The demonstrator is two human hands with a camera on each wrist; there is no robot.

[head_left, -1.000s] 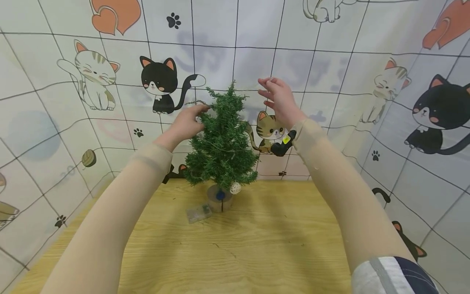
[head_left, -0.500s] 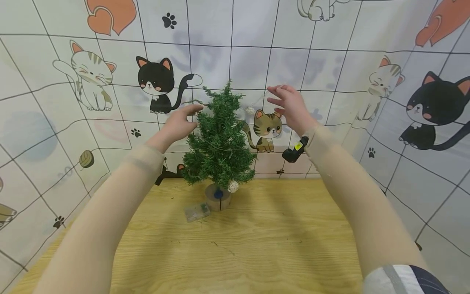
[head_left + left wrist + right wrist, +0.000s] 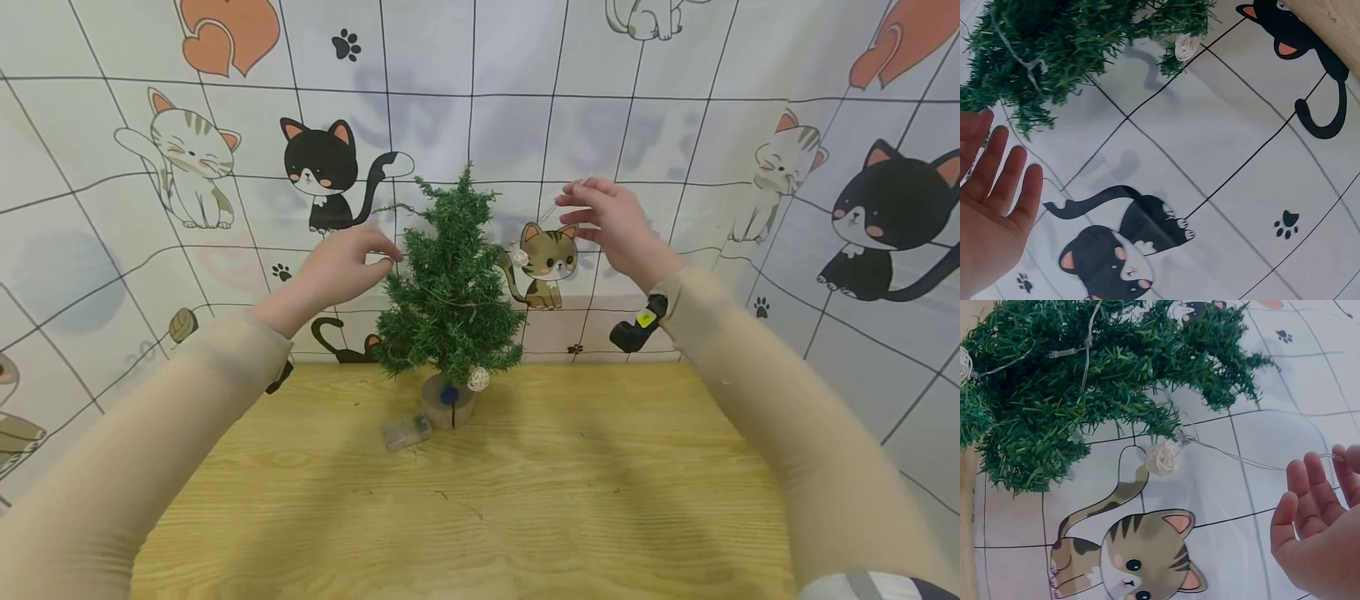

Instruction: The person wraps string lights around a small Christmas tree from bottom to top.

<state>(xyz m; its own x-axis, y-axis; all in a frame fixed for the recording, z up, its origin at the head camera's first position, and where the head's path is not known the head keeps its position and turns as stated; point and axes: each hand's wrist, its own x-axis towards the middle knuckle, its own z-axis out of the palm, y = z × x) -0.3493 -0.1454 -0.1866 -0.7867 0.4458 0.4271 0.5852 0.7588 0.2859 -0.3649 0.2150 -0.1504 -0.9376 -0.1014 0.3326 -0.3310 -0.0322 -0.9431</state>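
Observation:
A small green artificial Christmas tree (image 3: 453,283) stands upright in a round pale base (image 3: 437,410). To its right, my right hand (image 3: 615,221) pinches a thin clear light-string wire (image 3: 1241,457) between thumb and fingertips. The wire runs from the branches to my fingers, and a white woven ball (image 3: 1165,456) hangs on it beside the tree. My left hand (image 3: 330,262) is at the tree's left side, its fingers (image 3: 999,156) loosely extended and holding nothing. Another white woven ball (image 3: 478,379) hangs at the lowest branches. More wire (image 3: 1016,53) lies across the foliage.
A clear flat case (image 3: 407,432), possibly a battery box, lies on the wooden table (image 3: 487,517) by the tree base. Close behind the tree hangs a white cloth (image 3: 510,58) printed with cats and grid lines. It also covers both sides.
My right hand has moved right and slightly down, drawing the wire and its white ball out from the tree. My left hand has drawn back to the left and down, away from the branches.

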